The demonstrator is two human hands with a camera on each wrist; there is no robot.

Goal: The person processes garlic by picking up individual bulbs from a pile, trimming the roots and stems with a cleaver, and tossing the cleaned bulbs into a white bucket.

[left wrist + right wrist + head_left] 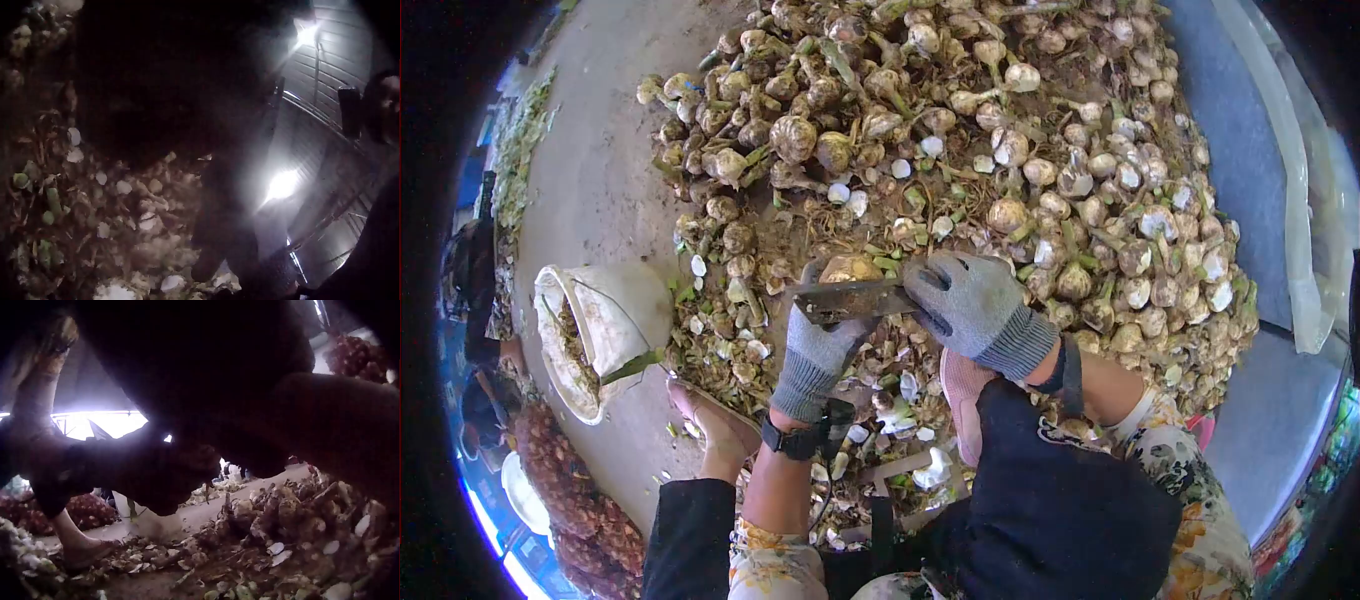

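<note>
While holding a garlic bulb (pixel 850 268) in the curled grip of the left hand (pixel 828 338), just beyond the knife blade (pixel 850 301), clasps that blade's right end in the curled right hand (pixel 972 300), long axis pointing leftward, crosswise over the left.

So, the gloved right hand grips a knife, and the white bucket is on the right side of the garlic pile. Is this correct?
Not quite: the white bucket is on the left side of the garlic pile, as the head view shows. The gloved right hand does grip a knife.
</note>
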